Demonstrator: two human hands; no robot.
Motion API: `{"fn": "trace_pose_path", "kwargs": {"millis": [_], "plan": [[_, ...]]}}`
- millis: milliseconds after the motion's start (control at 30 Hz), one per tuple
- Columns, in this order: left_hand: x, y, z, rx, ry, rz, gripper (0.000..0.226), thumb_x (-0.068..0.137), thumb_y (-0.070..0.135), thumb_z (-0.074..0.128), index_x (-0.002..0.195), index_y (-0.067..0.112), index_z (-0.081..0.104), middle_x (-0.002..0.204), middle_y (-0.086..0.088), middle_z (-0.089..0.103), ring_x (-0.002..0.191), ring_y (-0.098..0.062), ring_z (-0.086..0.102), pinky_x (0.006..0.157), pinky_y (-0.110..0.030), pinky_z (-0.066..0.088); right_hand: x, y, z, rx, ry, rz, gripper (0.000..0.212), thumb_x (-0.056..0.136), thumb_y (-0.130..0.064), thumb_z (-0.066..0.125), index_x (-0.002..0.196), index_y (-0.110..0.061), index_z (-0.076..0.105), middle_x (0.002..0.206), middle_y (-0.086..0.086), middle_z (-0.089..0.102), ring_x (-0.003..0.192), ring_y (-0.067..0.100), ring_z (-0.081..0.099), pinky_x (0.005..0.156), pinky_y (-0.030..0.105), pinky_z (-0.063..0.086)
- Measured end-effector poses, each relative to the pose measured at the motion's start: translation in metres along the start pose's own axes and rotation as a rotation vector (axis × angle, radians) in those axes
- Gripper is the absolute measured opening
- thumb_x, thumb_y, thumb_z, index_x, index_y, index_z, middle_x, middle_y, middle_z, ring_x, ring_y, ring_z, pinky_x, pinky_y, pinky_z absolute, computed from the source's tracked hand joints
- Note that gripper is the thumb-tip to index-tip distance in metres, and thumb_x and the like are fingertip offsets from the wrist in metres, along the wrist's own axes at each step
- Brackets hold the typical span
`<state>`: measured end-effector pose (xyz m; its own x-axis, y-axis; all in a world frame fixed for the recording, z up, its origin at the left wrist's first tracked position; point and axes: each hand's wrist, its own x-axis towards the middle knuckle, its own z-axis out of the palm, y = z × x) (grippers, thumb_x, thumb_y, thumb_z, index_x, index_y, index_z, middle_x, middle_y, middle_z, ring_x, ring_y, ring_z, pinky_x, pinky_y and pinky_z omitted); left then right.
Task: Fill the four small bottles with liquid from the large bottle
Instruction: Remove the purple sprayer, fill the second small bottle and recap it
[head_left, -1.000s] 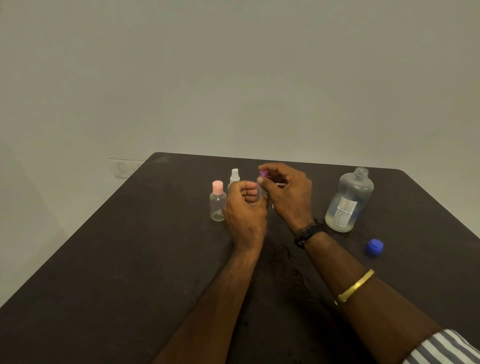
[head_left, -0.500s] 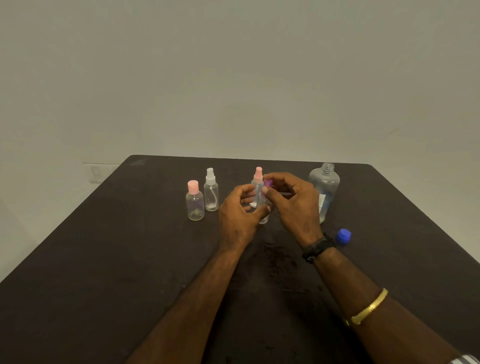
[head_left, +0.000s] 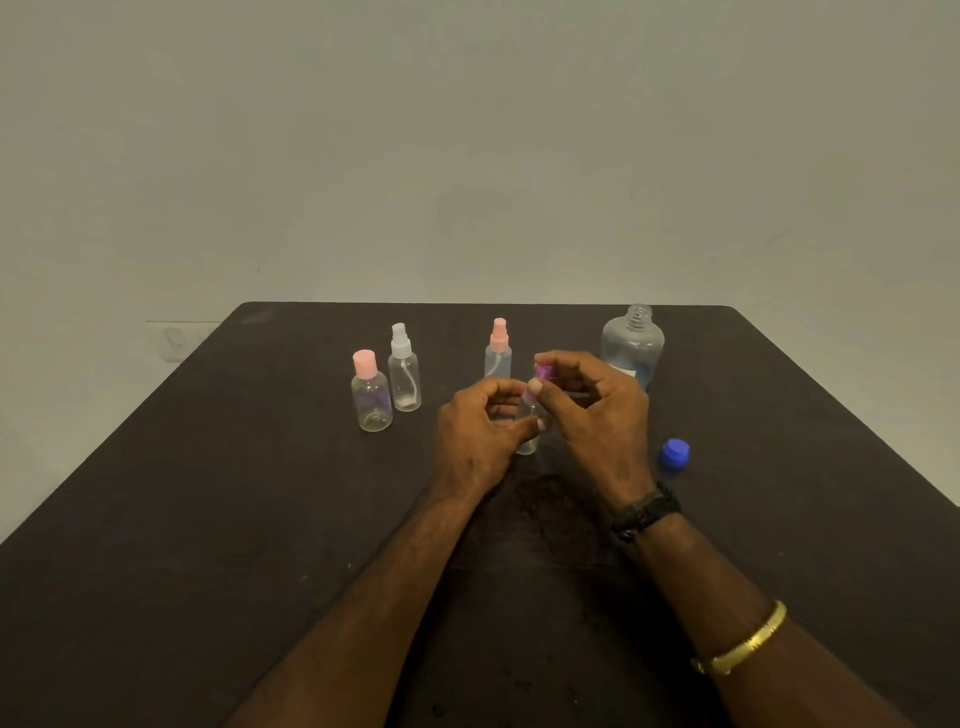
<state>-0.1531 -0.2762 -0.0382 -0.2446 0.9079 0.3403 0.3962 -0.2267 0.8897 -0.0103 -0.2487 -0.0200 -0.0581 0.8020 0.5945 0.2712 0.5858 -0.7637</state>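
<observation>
The small bottle (head_left: 528, 434) in hand is clear plastic, slim and upright, with a purple cap (head_left: 543, 372) on top. It sits near the middle of the dark surface (head_left: 208, 519), between both hands; whether its base touches the surface or hangs just above it cannot be told. The left hand (head_left: 475, 434) has its grip curled round the bottle's body, thumb and fingertips meeting on the clear wall. The right hand (head_left: 597, 415) has a narrow grip pinched on the purple cap, thumb and forefinger closed on it from above.

The large bottle (head_left: 632, 343) stands upright at the far right of the surface, just behind the right hand, which hides its lower part. It is clear, with a label partly in view, and its threaded neck is open. Its blue cap (head_left: 674, 452) lies on the surface to the right of the right wrist.

Three other small bottles stand upright farther back. A pink spray bottle (head_left: 498, 348) is just behind the hands. To the left, well apart from the hands, a white spray bottle (head_left: 404, 371) and a round pink-capped bottle (head_left: 371, 395) stand side by side.

The right arm wears a black wristband (head_left: 647, 512) and a gold bangle (head_left: 743, 647). A plain pale wall (head_left: 467, 156) rises behind.
</observation>
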Motion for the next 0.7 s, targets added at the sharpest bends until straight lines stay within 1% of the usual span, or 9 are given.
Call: {"fn": "trace_pose_path", "kwargs": {"millis": [133, 200, 300, 400, 467, 533, 633, 667, 700], "plan": [[-0.002, 0.005, 0.0, -0.001, 0.01, 0.006, 0.042, 0.073, 0.033, 0.089, 0.108, 0.016, 0.073, 0.097, 0.006, 0.076, 0.088, -0.004, 0.072, 0.08, -0.028, 0.063, -0.004, -0.002, 0.001, -0.011, -0.01, -0.002, 0.032, 0.085, -0.024, 0.083, 0.115, -0.02, 0.073, 0.103, -0.009, 0.073, 0.096, 0.002, 0.068, 0.078, 0.013, 0.057], [-0.004, 0.008, 0.0, -0.007, 0.005, 0.019, 0.037, 0.073, 0.029, 0.089, 0.105, 0.017, 0.074, 0.094, 0.006, 0.077, 0.086, -0.003, 0.072, 0.078, -0.026, 0.063, -0.003, -0.002, 0.001, -0.015, -0.006, 0.003, 0.035, 0.082, -0.026, 0.086, 0.114, -0.02, 0.073, 0.101, -0.009, 0.072, 0.093, 0.005, 0.068, 0.076, 0.014, 0.057], [-0.006, 0.009, 0.001, -0.015, -0.011, 0.045, 0.035, 0.073, 0.025, 0.09, 0.103, 0.017, 0.075, 0.092, 0.006, 0.077, 0.084, -0.002, 0.073, 0.076, -0.022, 0.062, 0.0, -0.002, -0.003, -0.003, -0.003, 0.024, 0.036, 0.079, -0.023, 0.088, 0.112, -0.02, 0.073, 0.093, -0.008, 0.071, 0.084, 0.008, 0.068, 0.073, 0.016, 0.057], [-0.006, 0.01, 0.002, -0.013, -0.02, 0.053, 0.036, 0.072, 0.023, 0.091, 0.104, 0.017, 0.075, 0.091, 0.006, 0.077, 0.083, -0.001, 0.073, 0.075, -0.021, 0.061, 0.002, -0.005, -0.009, 0.01, -0.024, 0.005, 0.036, 0.078, -0.017, 0.089, 0.111, -0.017, 0.074, 0.089, -0.005, 0.072, 0.083, 0.006, 0.069, 0.073, 0.014, 0.056], [-0.005, 0.009, 0.002, -0.02, -0.03, 0.052, 0.037, 0.073, 0.019, 0.09, 0.107, 0.016, 0.075, 0.092, 0.005, 0.078, 0.085, -0.002, 0.074, 0.077, -0.025, 0.062, 0.004, -0.007, -0.012, 0.03, -0.047, -0.009, 0.037, 0.079, -0.012, 0.088, 0.113, -0.016, 0.073, 0.092, -0.002, 0.074, 0.086, 0.007, 0.071, 0.076, 0.016, 0.058], [-0.004, 0.01, 0.001, -0.041, -0.044, 0.055, 0.038, 0.074, 0.016, 0.09, 0.109, 0.013, 0.075, 0.094, 0.004, 0.078, 0.086, -0.004, 0.074, 0.079, -0.028, 0.063, 0.004, -0.009, -0.014, 0.064, -0.084, -0.014, 0.044, 0.08, -0.008, 0.086, 0.12, -0.017, 0.071, 0.097, -0.001, 0.076, 0.093, 0.01, 0.074, 0.082, 0.023, 0.061], [-0.005, 0.012, 0.001, -0.056, -0.041, 0.062, 0.035, 0.075, 0.018, 0.089, 0.108, 0.013, 0.076, 0.093, 0.004, 0.078, 0.084, -0.004, 0.074, 0.077, -0.024, 0.062, 0.002, -0.009, -0.015, 0.089, -0.124, -0.012, 0.054, 0.087, -0.004, 0.078, 0.135, -0.021, 0.063, 0.109, -0.002, 0.076, 0.105, 0.009, 0.073, 0.089, 0.028, 0.061], [-0.006, 0.013, 0.002, -0.062, -0.039, 0.06, 0.033, 0.076, 0.018, 0.088, 0.106, 0.013, 0.076, 0.092, 0.004, 0.078, 0.083, -0.004, 0.074, 0.077, -0.023, 0.062, 0.001, -0.009, -0.013, 0.083, -0.119, -0.014, 0.054, 0.088, -0.006, 0.076, 0.138, -0.022, 0.061, 0.114, -0.003, 0.074, 0.109, 0.008, 0.071, 0.092, 0.028, 0.06], [-0.007, 0.013, 0.002, -0.061, -0.041, 0.061, 0.031, 0.077, 0.016, 0.087, 0.106, 0.014, 0.076, 0.093, 0.004, 0.078, 0.084, -0.004, 0.074, 0.077, -0.022, 0.062, 0.0, -0.008, -0.011, 0.054, -0.104, -0.021, 0.054, 0.088, -0.012, 0.077, 0.138, -0.023, 0.06, 0.118, -0.005, 0.072, 0.112, 0.006, 0.069, 0.093, 0.028, 0.059]]}}
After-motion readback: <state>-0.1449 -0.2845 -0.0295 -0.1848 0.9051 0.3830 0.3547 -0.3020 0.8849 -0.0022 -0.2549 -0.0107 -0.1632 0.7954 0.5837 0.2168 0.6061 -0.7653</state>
